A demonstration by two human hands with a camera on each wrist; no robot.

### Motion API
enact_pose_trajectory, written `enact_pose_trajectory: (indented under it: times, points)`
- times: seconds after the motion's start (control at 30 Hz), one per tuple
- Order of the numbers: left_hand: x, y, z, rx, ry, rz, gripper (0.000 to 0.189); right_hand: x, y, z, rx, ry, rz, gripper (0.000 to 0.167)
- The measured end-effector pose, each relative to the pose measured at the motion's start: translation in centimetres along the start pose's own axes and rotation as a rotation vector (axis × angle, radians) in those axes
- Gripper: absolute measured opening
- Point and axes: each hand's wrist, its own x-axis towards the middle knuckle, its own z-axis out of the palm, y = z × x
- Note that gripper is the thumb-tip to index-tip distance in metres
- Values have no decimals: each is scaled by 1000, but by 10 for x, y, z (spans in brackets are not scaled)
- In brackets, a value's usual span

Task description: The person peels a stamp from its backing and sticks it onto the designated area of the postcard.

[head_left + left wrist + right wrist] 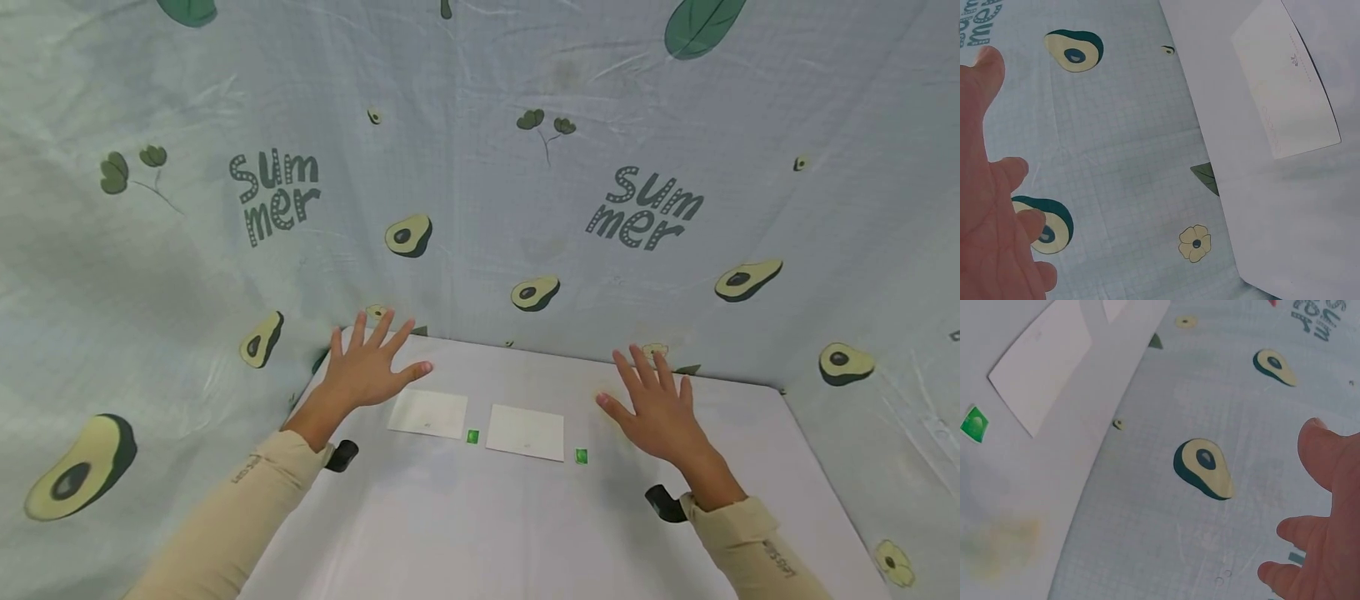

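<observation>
My left hand [365, 372] is held above the far left part of the white table, its fingers spread and nothing in its grasp. On the other side my right hand [660, 417] is likewise spread and holds nothing. Between them lie two white rectangular cards or sheets, a left one [428, 413] and a right one [525, 432]. Beside the left card's right edge is a small green square [472, 437], and a second green square [582, 456] lies right of the other card. Neither hand touches these things.
A pale cloth [480, 183] printed with avocados, leaves and "summer" lettering hangs behind and beside the white table [450, 525]. Black wrist devices show at the left cuff [342, 456] and the right cuff [666, 504]. A faint yellowish stain [1004, 547] marks the tabletop.
</observation>
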Motion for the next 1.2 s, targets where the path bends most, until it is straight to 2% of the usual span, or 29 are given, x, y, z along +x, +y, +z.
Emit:
enact_pose_trajectory:
  times: [0.33, 0.8, 1.2]
  points:
    - [3, -6, 10, 7, 31, 35, 90, 5, -13, 13, 11, 2, -20, 82]
    - [1, -8, 17, 20, 53, 57, 89, 9, -27, 30, 20, -5, -65, 81]
    - [2, -12, 30, 31, 68, 68, 89, 12, -38, 41, 13, 3, -95, 81]
